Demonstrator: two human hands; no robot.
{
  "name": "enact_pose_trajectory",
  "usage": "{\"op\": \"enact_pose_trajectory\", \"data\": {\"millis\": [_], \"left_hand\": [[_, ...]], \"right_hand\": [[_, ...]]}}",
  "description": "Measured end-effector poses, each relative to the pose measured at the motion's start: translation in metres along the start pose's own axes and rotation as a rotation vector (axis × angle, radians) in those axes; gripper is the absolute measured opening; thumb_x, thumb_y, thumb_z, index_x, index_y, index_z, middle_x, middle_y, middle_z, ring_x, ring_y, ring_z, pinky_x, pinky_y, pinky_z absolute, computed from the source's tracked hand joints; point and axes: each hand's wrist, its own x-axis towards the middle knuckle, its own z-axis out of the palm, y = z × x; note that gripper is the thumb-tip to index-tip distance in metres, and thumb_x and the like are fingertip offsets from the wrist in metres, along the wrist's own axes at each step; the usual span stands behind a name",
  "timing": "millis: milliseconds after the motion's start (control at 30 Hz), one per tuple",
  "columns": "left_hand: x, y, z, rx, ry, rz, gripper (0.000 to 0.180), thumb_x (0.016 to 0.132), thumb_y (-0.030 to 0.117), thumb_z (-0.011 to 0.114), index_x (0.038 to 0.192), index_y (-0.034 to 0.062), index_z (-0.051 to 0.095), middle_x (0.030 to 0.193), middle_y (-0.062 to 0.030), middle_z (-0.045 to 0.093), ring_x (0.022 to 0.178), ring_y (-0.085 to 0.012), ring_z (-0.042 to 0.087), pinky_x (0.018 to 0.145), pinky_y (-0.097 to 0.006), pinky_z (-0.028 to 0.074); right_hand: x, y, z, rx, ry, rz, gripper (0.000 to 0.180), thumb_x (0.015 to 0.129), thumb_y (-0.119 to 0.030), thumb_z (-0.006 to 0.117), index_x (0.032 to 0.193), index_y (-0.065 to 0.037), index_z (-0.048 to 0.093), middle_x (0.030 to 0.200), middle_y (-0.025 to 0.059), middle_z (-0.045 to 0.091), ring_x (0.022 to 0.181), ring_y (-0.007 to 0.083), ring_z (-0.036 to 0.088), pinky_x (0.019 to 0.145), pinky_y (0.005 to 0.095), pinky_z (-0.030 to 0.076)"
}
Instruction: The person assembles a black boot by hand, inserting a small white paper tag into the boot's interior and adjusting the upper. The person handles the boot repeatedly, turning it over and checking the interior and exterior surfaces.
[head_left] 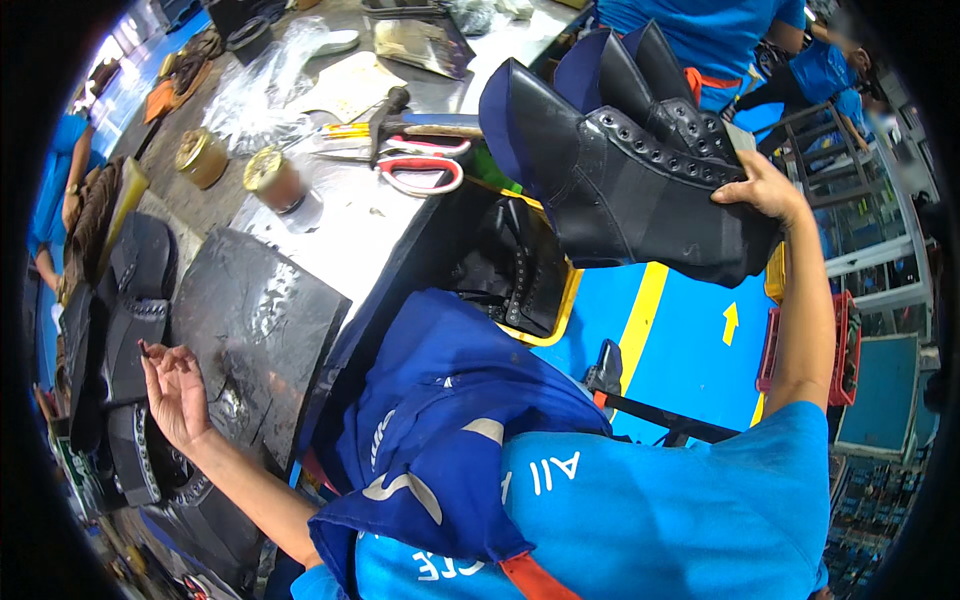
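steel bench (350,235), right hand (762,187) gripping black boot (620,195)

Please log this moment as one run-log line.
right hand: grips black boot, raised | left hand: open, over boot uppers

A steel workbench (350,235) bears scissors (420,165), two tins (272,180), a black rubber mat (255,330).

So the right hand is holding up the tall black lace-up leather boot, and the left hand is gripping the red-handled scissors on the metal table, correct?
Not quite. The head view shows the right hand holding up the tall black lace-up leather boot, but the left hand is open and empty beside the black rubber mat. The red-handled scissors lie untouched on the metal table.
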Motion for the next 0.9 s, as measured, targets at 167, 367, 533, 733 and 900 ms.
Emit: {"op": "enact_pose_trajectory", "data": {"millis": [167, 367, 533, 733, 900], "left_hand": [[0.006, -0.001, 0.002, 0.038, -0.109, -0.087, 0.023, 0.087, 0.009, 0.049, 0.107, -0.0022, 0.049, 0.094, -0.0086, 0.053, 0.072, -0.0153, 0.044, 0.079, -0.032, 0.036], [-0.006, -0.001, 0.025, 0.076, -0.031, 0.064, 0.024, 0.087, 0.009, 0.048, 0.108, -0.0023, 0.048, 0.095, -0.0088, 0.054, 0.071, -0.0149, 0.044, 0.075, -0.03, 0.037], [-0.028, 0.005, 0.057, -0.001, -0.013, 0.218, 0.022, 0.086, 0.009, 0.049, 0.106, -0.0018, 0.05, 0.091, -0.0071, 0.055, 0.068, -0.0132, 0.044, 0.075, -0.03, 0.037], [-0.06, 0.026, 0.073, 0.092, 0.02, 0.372, 0.02, 0.086, 0.011, 0.049, 0.103, 0.0019, 0.054, 0.091, -0.0061, 0.058, 0.068, -0.0136, 0.05, 0.075, -0.032, 0.04], [-0.071, 0.023, 0.078, 0.154, 0.17, 0.473, 0.02, 0.084, 0.014, 0.053, 0.104, 0.0114, 0.056, 0.09, -0.0033, 0.059, 0.067, -0.0123, 0.052, 0.071, -0.03, 0.042]], "right_hand": [[-0.017, 0.022, -0.052, 0.255, 0.003, 0.163, 0.067, 0.057, -0.01, 0.072, 0.116, 0.005, 0.043, 0.1, 0.0099, 0.055, 0.092, 0.017, 0.053, 0.085, 0.0261, 0.038], [-0.001, 0.02, -0.089, 0.453, 0.361, 0.005, 0.09, 0.052, -0.018, 0.072, 0.125, 0.011, 0.028, 0.078, 0.0054, 0.059, 0.078, 0.0122, 0.057, 0.078, 0.0242, 0.042], [0.086, -0.06, -0.071, 0.629, 0.073, -0.381, 0.079, 0.056, -0.018, 0.067, 0.125, 0.004, 0.034, 0.08, 0.0017, 0.054, 0.073, 0.0097, 0.052, 0.075, 0.0214, 0.04], [0.178, -0.265, 0.025, 0.859, -0.344, -0.672, 0.063, 0.065, -0.017, 0.063, 0.12, 0.002, 0.039, 0.098, 0.0088, 0.055, 0.084, 0.0145, 0.055, 0.078, 0.0277, 0.044], [0.203, -0.418, 0.116, 0.775, -0.653, -0.802, 0.052, 0.065, -0.029, 0.068, 0.106, -0.002, 0.052, 0.1, 0.0096, 0.056, 0.088, 0.0154, 0.053, 0.081, 0.0289, 0.041]]}}
